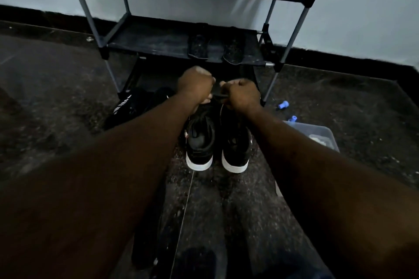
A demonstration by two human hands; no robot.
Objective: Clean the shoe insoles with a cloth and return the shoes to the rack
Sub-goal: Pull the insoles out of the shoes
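On floor (68,102), shoes (200,142), toes toward rack (158,38).

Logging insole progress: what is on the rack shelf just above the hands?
Two dark, speckled insoles lie side by side on the shelf, right of its middle. Nothing covers them. The light is too dim to tell whether they are clean.

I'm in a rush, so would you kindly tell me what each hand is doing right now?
Left hand: fingers curled, gripping one end of a dark item; what it is cannot be told.
Right hand: fingers curled, gripping the same dark item.
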